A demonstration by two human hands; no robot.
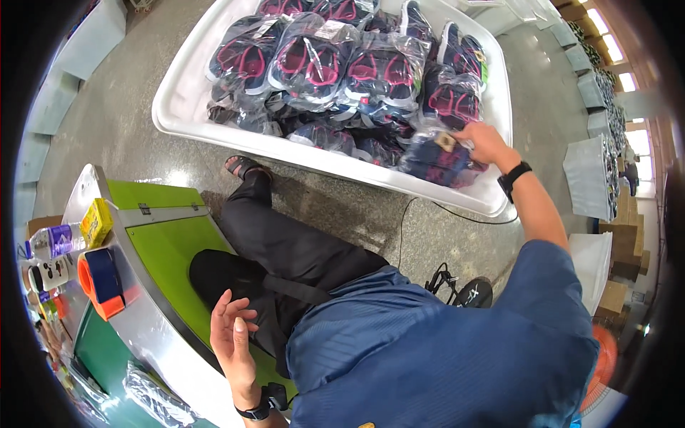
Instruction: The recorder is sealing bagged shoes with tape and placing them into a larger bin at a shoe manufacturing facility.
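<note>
A large white plastic bin (187, 118) is filled with pairs of navy shoes with pink trim, each in a clear bag. At its near right corner, my right hand (484, 143) is closed on the edge of one clear bag of shoes (437, 158). A small tan label (445, 141) shows on that bag beside my fingertips. Other bagged shoes (308, 60) lie in layers behind it. My left hand (234, 335) is raised over my lap, fingers apart and loosely bent, holding nothing.
At left stands a metal-topped workbench (160, 324) with green doors (178, 250). It carries an orange-and-blue tape roll (103, 277), a yellow box (96, 222) and a clear bottle (57, 241). A black cable (471, 220) crosses the floor. Cardboard boxes (625, 246) stand at far right.
</note>
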